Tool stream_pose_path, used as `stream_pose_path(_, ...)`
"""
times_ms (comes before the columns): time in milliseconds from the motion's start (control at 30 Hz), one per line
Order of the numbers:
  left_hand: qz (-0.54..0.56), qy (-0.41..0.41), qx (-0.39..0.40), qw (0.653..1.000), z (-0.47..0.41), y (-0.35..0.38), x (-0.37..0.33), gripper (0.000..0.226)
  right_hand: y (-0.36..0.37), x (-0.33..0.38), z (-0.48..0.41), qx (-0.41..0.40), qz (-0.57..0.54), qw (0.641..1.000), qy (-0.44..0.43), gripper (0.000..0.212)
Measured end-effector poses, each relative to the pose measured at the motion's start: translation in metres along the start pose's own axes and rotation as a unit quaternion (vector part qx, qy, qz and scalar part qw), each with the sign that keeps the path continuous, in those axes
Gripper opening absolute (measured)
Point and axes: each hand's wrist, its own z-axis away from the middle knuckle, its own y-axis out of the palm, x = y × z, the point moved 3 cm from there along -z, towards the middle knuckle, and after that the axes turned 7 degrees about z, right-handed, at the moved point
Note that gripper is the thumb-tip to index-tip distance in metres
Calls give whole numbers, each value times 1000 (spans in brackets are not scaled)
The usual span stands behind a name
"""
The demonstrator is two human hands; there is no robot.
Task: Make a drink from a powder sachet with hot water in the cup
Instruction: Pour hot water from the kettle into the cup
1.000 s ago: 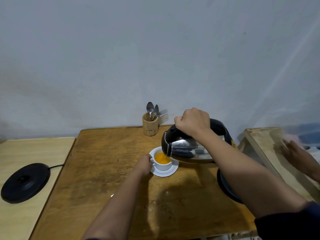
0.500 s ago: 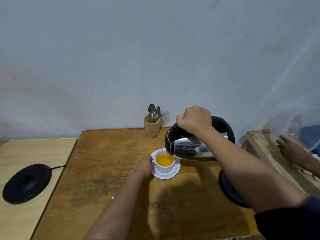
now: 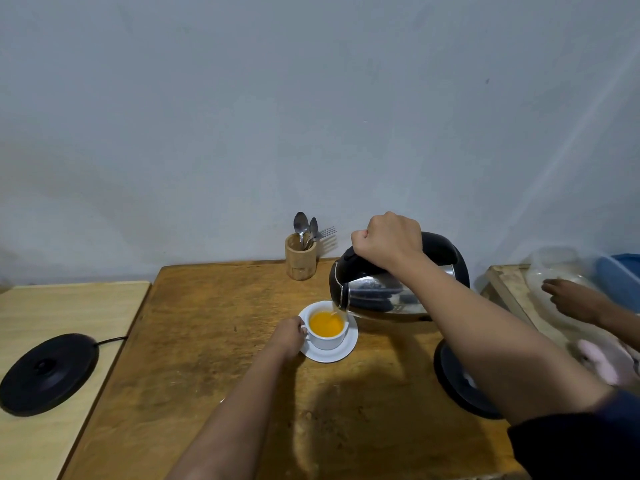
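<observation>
A white cup [image 3: 327,339] holding orange liquid stands on a white saucer [image 3: 341,351] near the middle of the brown wooden table [image 3: 207,341]. My left hand [image 3: 288,336] grips the cup's handle on its left side. My right hand [image 3: 388,242] is closed around the black handle of a steel kettle [image 3: 377,294], which is tilted with its spout over the cup's right rim. A thin stream of water runs from the spout into the cup. No sachet is visible.
A wooden holder [image 3: 300,258] with spoons and a fork stands at the table's back edge. One black kettle base [image 3: 457,382] lies under my right forearm, another black base [image 3: 48,374] on the pale table at left. Another person's hand [image 3: 571,299] touches a clear container at right.
The kettle has tipped a little further over the cup and the orange liquid has risen. The other person's hand at right has shifted along with a clear container.
</observation>
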Motion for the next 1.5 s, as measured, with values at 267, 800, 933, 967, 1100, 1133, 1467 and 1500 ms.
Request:
stream_pose_path(267, -2, 3, -2, 1000, -1, 1, 1, 28, 0, -3, 3, 0, -2, 1000, 2, 41)
stream_pose_path(800, 18, 17, 1, 1000, -1, 1, 4, 29, -2, 1, 5, -8, -8, 1000, -14, 42)
stream_pose_path(933, 23, 24, -10, 999, 1, 3, 4, 30, 1, 1, 6, -6, -11, 1000, -10, 42)
stream_pose_path(967, 22, 27, -13, 999, 2, 3, 5, 30, 2, 0, 6, -5, -14, 1000, -5, 41)
stream_pose_path(1100, 29, 29, -17, 999, 2, 5, 7, 29, 6, -13, 9, -2, -57, 997, 52, 40)
stream_pose_path(1133, 31, 28, -19, 999, 2, 5, 7, 29, 8, -18, 11, -3, -76, 994, 76, 40)
stream_pose_path(1467, 58, 28, -51, 997, 4, 12, 9, 31, 32, -87, 44, 16, -252, 916, 312, 36)
stream_pose_path(1500, 64, 29, -59, 996, 3, 14, 11, 30, 33, -95, 48, 13, -266, 905, 333, 38)
